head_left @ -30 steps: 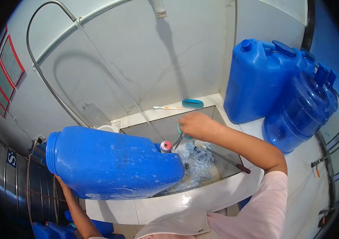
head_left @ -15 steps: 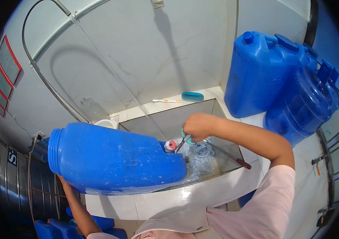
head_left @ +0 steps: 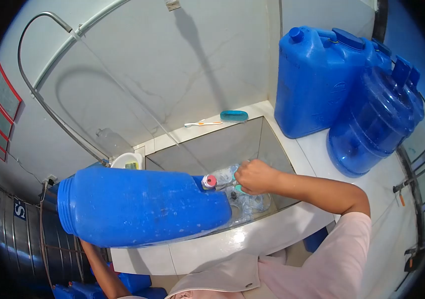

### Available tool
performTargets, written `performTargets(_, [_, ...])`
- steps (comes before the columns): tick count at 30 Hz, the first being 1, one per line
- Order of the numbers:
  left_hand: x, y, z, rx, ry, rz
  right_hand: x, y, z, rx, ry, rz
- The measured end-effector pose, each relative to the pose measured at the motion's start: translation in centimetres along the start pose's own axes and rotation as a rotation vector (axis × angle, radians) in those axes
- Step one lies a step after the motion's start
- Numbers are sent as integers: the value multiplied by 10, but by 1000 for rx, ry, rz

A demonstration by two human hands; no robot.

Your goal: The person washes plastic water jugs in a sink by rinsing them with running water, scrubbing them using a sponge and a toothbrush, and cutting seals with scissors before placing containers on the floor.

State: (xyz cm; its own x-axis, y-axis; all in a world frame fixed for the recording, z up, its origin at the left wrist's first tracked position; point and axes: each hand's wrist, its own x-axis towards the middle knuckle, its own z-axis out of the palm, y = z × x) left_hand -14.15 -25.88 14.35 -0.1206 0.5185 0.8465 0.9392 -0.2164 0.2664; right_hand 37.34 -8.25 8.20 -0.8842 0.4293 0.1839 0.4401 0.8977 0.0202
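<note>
A large blue plastic jug (head_left: 142,204) lies on its side across the front of the basin, its threaded wide mouth facing left. A small spout with a pink-red cap (head_left: 209,182) sticks up near its right end. My right hand (head_left: 256,177) is closed on scissors with teal handles (head_left: 238,189), just right of that cap; the blades are hard to make out. Below it, crumpled clear plastic (head_left: 252,205) lies in the basin (head_left: 277,159). My left hand (head_left: 87,245) reaches under the jug's left end; its fingers are hidden behind the jug.
Water runs into the basin from a curved faucet (head_left: 63,22). An orange-white toothbrush (head_left: 202,123) and teal brush (head_left: 234,116) lie on the back ledge. Blue containers (head_left: 317,84) stand at right. A white bowl (head_left: 121,160) sits behind the jug; a dark tank (head_left: 15,234) stands left.
My right hand has moved down and right with the scissors. The dark-red-handled rod beside it no longer shows. The view has shifted slightly; the jug stays on its side.
</note>
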Motion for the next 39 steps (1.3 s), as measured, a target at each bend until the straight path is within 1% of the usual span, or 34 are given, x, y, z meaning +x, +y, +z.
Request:
performTargets(2, [0, 0, -1, 3, -2, 0, 4, -1, -12, -15, -133, 25])
performTargets(3, [0, 0, -1, 2, -3, 3, 6, 1, -15, -15, -129, 25])
performTargets(5, [1, -1, -1, 3, -4, -2, 7, 3, -19, 41, -37, 4])
performTargets(10, [-2, -3, -1, 7, -6, -11, 8, 6, -35, 53, -48, 47])
performTargets(15, [0, -6, 0, 4, -13, -11, 19, 5, -30, 56, -104, 74])
performTargets(18, [1, -7, 0, 6, -10, -8, 23, 6, -27, 54, -68, 48])
performTargets(20, [1, -7, 0, 5, -9, -5, 27, 8, -19, 15, 27, -19])
performTargets(21, [0, -7, 0, 5, -8, -5, 29, 7, -21, 13, 26, -22])
performTargets(23, [-1, -8, -2, 8, -10, -6, 31, 2, -25, -169, -13, -92])
performTargets(24, [-1, -8, -1, 7, -8, -6, 32, 3, -21, -171, -11, -95])
performTargets(26, [0, -7, -1, 11, -9, -3, 31, 7, -9, -58, 27, -48])
performTargets(27, [1, -7, -1, 10, -6, -5, 30, 10, -9, -63, 30, -49])
performTargets(29, [1, -7, -1, 9, -7, -2, 29, 15, -7, 78, -9, 6])
performTargets(30, [3, -8, 0, 11, -7, -2, 32, 12, -11, 75, -6, 5])
performTargets(32, [2, -9, -1, 15, -12, 2, 41, 6, -18, 239, -18, 39])
performTargets(33, [1, -8, -2, 17, -14, -3, 48, 9, -19, 237, -18, 34])
performTargets(35, [1, -11, -3, 22, -18, 9, 62, 20, -16, 204, -159, 310])
performTargets(36, [1, -11, -3, 17, -17, 8, 65, 24, -5, 196, -156, 313])
performTargets(38, [2, -13, 0, 8, -21, 14, 67, 32, 31, 705, 136, 216])
performTargets(39, [3, -14, 0, 5, -19, 18, 72, 35, 45, 699, 139, 218])
